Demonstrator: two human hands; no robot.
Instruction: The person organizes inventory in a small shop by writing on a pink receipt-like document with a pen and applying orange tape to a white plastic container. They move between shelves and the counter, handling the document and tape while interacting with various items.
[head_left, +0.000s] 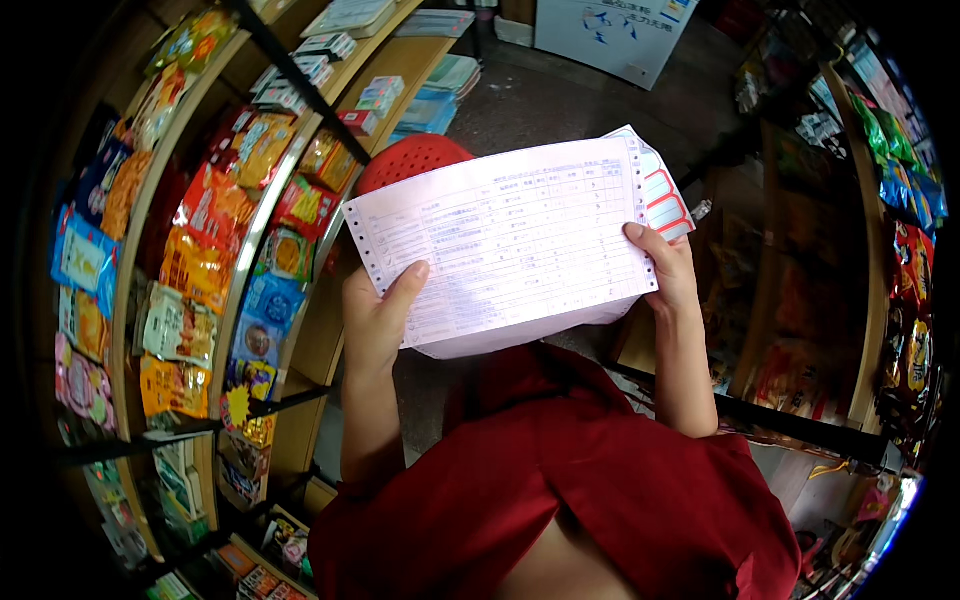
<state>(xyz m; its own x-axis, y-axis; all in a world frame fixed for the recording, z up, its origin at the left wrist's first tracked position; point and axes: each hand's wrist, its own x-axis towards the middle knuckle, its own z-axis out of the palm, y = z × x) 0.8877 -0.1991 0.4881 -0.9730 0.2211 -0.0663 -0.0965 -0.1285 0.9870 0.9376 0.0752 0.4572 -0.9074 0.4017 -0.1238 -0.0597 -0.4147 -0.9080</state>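
Observation:
A wide printed paper form (502, 247) with punched edge strips, bearing a table of writing and some tick marks, is stretched between both hands. My left hand (379, 315) grips its left end, thumb on top. At the right end my right hand (667, 270) pinches it, thumb over the punched strip. Behind that end, the same hand also holds white label sheets (670, 199) with red outlines. Another sheet's edge (525, 337) shows below the form. Partly hidden behind the form's upper left is a red perforated plastic object (412, 159).
Wooden shelves (289, 202) with packaged snacks (199, 262) and small boxes (381, 94) line the left side. More shelves (874, 300) with snack bags (915, 262) stand at the right. A white cabinet (611, 37) stands beyond the dark floor (517, 97).

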